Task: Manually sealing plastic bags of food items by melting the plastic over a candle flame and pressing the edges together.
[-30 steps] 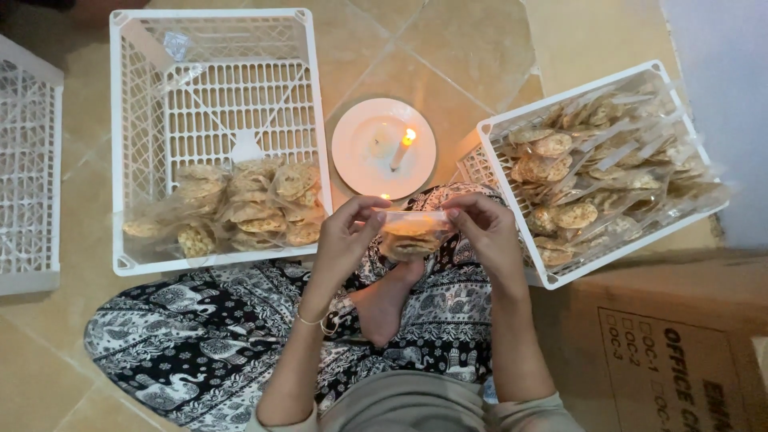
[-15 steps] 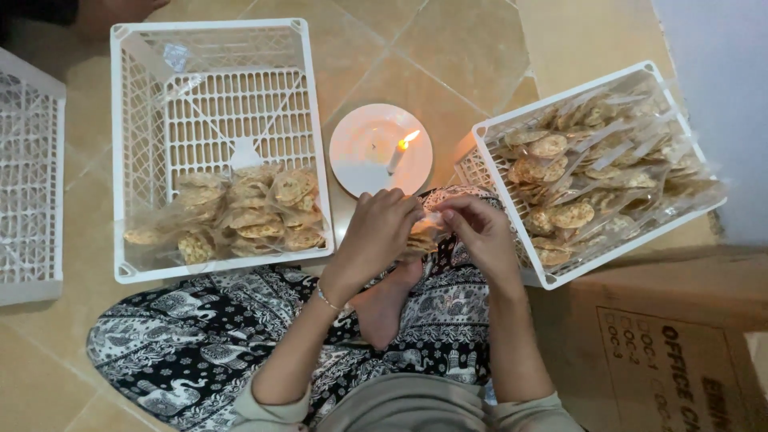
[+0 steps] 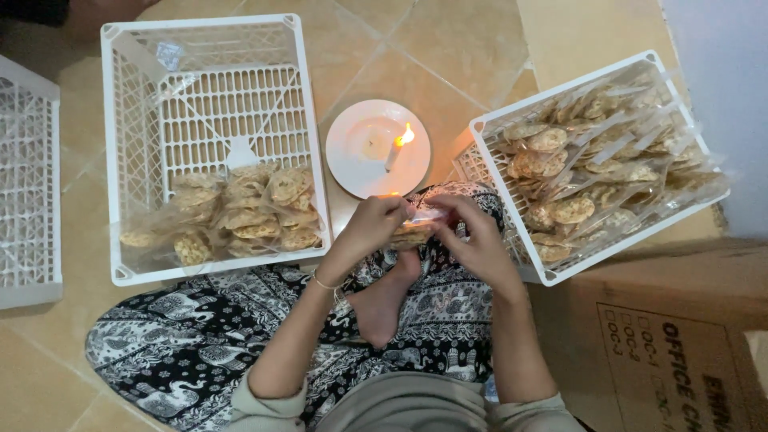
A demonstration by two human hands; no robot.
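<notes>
- Seen from above: seated cross-legged on a tan tiled floor, in black-and-white patterned trousers (image 3: 200, 344), one bare foot (image 3: 382, 298) tucked up in the middle.
- Landmark: white plate (image 3: 352, 164) on the floor, with a short lit candle (image 3: 398, 148) standing on it, flame toward the plate's right side.
- Just below the plate, over the lap: small clear packet of crackers (image 3: 412, 232), held between both hands, its upper edge close to the plate's near rim.
- Left hand (image 3: 370, 228), below and slightly left of the plate: fingers curled, pinching the packet's left end; thin bracelet (image 3: 324, 284) at the wrist.
- Right hand (image 3: 472, 236), below and right of the plate: fingers bent, pinching the packet's right end and top edge.
- Whether the packet's edge touches the flame: cannot tell.
- Left of the plate: white slatted crate (image 3: 136, 48), its near half filled with packets of round brown crackers (image 3: 240, 216), far half bare.
- Further left of the plate, at the frame edge: part of another white crate (image 3: 28, 184).
- Right of the plate: tilted white crate (image 3: 492, 132) heaped with clear cracker packets (image 3: 592, 168).
- Below and far right of the plate: brown cardboard box (image 3: 664, 352), touching the right crate's near edge.
</notes>
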